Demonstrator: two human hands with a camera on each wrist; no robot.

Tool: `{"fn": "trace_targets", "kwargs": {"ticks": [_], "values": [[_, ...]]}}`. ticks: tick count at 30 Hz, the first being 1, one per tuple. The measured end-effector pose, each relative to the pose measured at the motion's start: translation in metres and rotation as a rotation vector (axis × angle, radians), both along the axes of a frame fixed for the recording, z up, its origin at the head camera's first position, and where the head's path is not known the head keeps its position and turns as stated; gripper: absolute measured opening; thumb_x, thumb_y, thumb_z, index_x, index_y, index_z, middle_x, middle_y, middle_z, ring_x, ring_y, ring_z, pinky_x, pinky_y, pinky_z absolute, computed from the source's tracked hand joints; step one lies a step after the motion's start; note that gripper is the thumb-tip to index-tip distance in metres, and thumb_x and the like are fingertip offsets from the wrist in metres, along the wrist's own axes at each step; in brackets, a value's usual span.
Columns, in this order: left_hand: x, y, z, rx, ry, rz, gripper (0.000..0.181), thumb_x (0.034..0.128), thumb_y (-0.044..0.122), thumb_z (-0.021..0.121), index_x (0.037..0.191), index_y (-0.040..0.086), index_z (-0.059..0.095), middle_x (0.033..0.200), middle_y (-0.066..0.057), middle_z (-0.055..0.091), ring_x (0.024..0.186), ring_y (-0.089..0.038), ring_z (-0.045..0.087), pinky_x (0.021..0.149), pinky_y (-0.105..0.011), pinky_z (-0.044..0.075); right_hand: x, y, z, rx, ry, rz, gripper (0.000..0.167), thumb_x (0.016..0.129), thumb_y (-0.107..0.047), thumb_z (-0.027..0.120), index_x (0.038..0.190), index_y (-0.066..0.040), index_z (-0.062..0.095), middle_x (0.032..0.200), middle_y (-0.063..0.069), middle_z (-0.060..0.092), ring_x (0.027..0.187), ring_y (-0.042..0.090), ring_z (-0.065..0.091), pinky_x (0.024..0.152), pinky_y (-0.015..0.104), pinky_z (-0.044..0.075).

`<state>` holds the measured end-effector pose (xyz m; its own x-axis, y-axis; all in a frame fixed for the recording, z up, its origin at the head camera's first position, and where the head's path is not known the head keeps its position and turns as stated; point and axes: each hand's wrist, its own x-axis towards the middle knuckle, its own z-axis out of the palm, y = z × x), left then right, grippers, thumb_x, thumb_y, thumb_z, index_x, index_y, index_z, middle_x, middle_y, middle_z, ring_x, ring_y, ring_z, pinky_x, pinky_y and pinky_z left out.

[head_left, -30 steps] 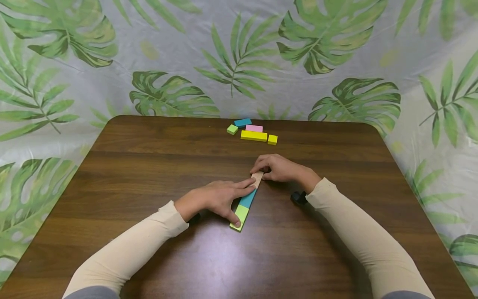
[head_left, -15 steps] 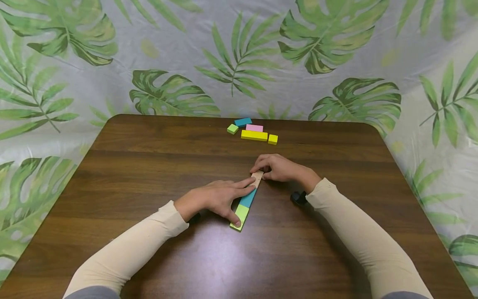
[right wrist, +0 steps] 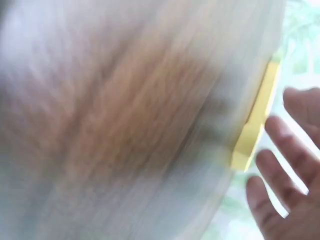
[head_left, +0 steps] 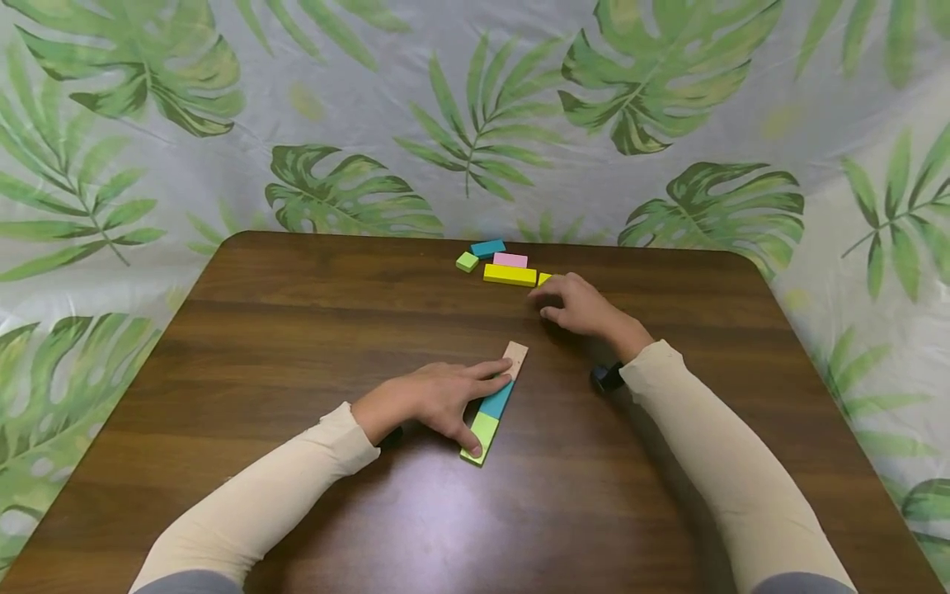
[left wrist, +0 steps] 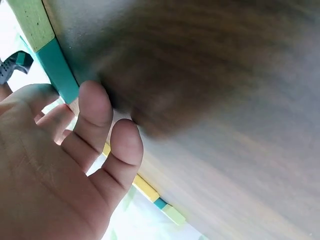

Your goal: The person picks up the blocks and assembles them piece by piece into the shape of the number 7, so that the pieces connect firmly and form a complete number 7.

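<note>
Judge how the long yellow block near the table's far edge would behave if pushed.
The long yellow block looks stiff, its edges running straight. Its flat faces suggest it would slide rather than roll. Lying on a long side, it seems unlikely to tip, though pushed farther back it could bump the pink block just behind it.

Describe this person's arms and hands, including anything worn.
The left hand and right hand are ungloved. The left sleeve and right sleeve are plain cream, long and lightly creased; grey fabric shows higher up. A small black device sits by the right cuff; a dark piece by the left cuff is mostly hidden.
</note>
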<state>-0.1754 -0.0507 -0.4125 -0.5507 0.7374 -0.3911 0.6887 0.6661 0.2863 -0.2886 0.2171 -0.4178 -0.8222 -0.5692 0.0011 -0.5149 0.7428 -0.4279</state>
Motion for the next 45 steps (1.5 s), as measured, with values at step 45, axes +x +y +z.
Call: {"fn": "trace_targets", "kwargs": {"ticks": [45], "values": [[0.0,-0.002,-0.005,0.023,-0.002,-0.002,0.106,0.0795,0.062,0.073,0.161,0.029,0.014,0.169,0.014,0.0,0.145,-0.022,0.04,0.103,-0.041,0.045,-0.034,-0.03,-0.007,0.074,0.034,-0.224,0.03,0.091,-0.003,0.061,0.119,-0.006,0.071,0.122,0.015,0.069,0.111,0.033,0.06,0.103,0.049,0.046]]}}
